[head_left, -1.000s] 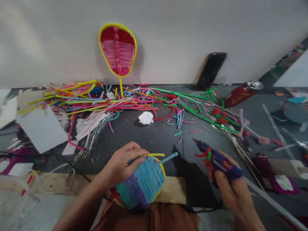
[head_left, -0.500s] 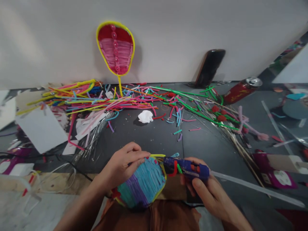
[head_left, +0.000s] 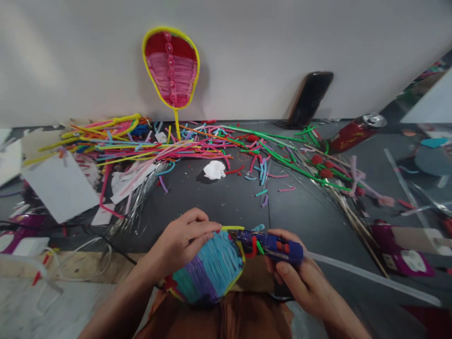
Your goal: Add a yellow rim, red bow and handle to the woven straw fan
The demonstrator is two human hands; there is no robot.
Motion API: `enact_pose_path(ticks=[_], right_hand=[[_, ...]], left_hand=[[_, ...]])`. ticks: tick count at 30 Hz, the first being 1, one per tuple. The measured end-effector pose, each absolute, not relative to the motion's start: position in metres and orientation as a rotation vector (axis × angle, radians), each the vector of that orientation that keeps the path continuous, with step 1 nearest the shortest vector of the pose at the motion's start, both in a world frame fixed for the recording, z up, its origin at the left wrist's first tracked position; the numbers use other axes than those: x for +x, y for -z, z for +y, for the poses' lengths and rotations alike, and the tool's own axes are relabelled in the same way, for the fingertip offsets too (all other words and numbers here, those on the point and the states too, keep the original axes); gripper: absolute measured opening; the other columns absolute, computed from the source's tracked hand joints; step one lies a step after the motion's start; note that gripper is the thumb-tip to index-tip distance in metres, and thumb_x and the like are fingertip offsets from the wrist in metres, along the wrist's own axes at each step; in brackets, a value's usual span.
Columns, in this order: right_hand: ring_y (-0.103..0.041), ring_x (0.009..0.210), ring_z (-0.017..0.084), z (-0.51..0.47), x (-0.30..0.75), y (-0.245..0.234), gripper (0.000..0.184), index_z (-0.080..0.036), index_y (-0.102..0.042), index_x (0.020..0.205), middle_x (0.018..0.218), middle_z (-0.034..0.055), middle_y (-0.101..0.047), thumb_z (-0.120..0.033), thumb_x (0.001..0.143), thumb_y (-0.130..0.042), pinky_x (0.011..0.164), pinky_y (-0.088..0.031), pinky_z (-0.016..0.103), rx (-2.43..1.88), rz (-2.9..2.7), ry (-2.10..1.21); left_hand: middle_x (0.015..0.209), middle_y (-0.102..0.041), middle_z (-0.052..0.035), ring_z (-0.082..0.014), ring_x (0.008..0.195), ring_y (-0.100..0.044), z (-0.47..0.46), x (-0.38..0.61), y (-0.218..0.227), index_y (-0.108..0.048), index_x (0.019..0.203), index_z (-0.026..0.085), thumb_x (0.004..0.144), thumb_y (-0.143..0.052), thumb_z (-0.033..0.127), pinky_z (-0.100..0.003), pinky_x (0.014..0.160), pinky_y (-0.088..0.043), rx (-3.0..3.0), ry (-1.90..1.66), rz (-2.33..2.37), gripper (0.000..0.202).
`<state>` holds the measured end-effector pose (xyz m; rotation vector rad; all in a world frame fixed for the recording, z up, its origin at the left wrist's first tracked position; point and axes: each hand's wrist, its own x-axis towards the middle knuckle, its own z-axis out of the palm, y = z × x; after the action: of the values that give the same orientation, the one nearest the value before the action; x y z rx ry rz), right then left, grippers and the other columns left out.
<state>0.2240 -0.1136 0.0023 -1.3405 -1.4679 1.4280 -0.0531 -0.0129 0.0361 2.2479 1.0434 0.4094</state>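
My left hand (head_left: 181, 240) grips the top edge of a woven pipe-cleaner piece (head_left: 210, 268) in teal, purple and blue with a yellow rim, held low over my lap. My right hand (head_left: 298, 278) is closed round a blue glue gun (head_left: 271, 245) with red and green scraps stuck to it. Its nozzle points left and touches the piece's upper right edge. A clear glue stick (head_left: 370, 278) trails out of the gun's back to the right.
A red and pink pipe-cleaner paddle (head_left: 172, 66) and a dark phone (head_left: 310, 99) lean on the wall. Loose pipe cleaners (head_left: 141, 146) and green stems (head_left: 289, 162) litter the dark table. A white tissue wad (head_left: 214, 170), white paper (head_left: 60, 186) and a red can (head_left: 353, 134) lie around.
My right hand swung the glue gun from the right, nozzle pointing up-left, over to the woven piece's edge and now holds it there. The left hand has barely moved.
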Motion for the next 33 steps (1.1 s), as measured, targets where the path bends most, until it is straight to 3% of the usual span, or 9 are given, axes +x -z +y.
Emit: enact_pose_path(ticks=[6,10,15,22,28,33], right_hand=[[-0.062,0.076,0.021,-0.12,0.229,0.003,0.049,-0.026,-0.04,0.137,0.09,0.0071,-0.061,-0.032,0.09,-0.051,0.058,-0.052,0.028,-1.393,-1.466,-1.398],[-0.062,0.092,0.025,-0.121,0.23,0.003,0.05,-0.026,-0.046,0.135,0.101,0.0094,-0.061,-0.031,0.086,-0.057,0.065,-0.055,0.03,-1.446,-1.447,-1.341],[-0.059,0.103,0.026,-0.12,0.231,-0.001,0.051,-0.028,-0.042,0.137,0.112,0.0105,-0.058,-0.028,0.087,-0.054,0.074,-0.055,0.032,-1.451,-1.585,-1.234],[-0.062,0.093,0.023,-0.123,0.235,-0.002,0.05,-0.027,-0.044,0.136,0.116,0.0106,-0.058,-0.03,0.087,-0.054,0.075,-0.054,0.031,-1.472,-1.613,-1.188],[-0.063,0.073,0.02,-0.125,0.235,0.0,0.049,-0.026,-0.043,0.137,0.093,0.0076,-0.063,-0.031,0.089,-0.051,0.069,-0.055,0.032,-1.446,-1.499,-1.293],[-0.064,0.091,0.024,-0.123,0.235,-0.004,0.045,-0.026,-0.049,0.132,0.116,0.0107,-0.06,-0.029,0.087,-0.054,0.079,-0.055,0.034,-1.464,-1.595,-1.161]], left_hand=[[0.091,-0.06,-0.003,-0.0119,0.081,-0.061,-0.012,-0.052,-0.036,-0.069,0.107,0.022,0.091,-0.049,0.018,-0.021,0.072,-0.05,2.268,-0.429,1.036,0.026],[0.09,-0.06,-0.0029,-0.012,0.081,-0.061,-0.011,-0.052,-0.035,-0.069,0.107,0.022,0.091,-0.049,0.018,-0.021,0.073,-0.05,2.271,-0.433,1.046,0.026],[0.089,-0.06,-0.0027,-0.0117,0.079,-0.061,-0.011,-0.052,-0.035,-0.069,0.106,0.022,0.091,-0.049,0.019,-0.02,0.071,-0.049,2.273,-0.439,1.041,0.025],[0.091,-0.061,-0.0025,-0.0124,0.082,-0.061,-0.011,-0.053,-0.034,-0.069,0.106,0.025,0.091,-0.05,0.018,-0.021,0.074,-0.049,2.262,-0.413,1.079,0.026],[0.09,-0.061,-0.0026,-0.0123,0.081,-0.061,-0.011,-0.053,-0.034,-0.07,0.106,0.024,0.09,-0.05,0.018,-0.021,0.073,-0.05,2.261,-0.434,1.072,0.026],[0.092,-0.06,-0.0027,-0.0122,0.083,-0.061,-0.011,-0.054,-0.033,-0.069,0.107,0.024,0.091,-0.05,0.017,-0.021,0.075,-0.049,2.276,-0.439,1.069,0.026]])
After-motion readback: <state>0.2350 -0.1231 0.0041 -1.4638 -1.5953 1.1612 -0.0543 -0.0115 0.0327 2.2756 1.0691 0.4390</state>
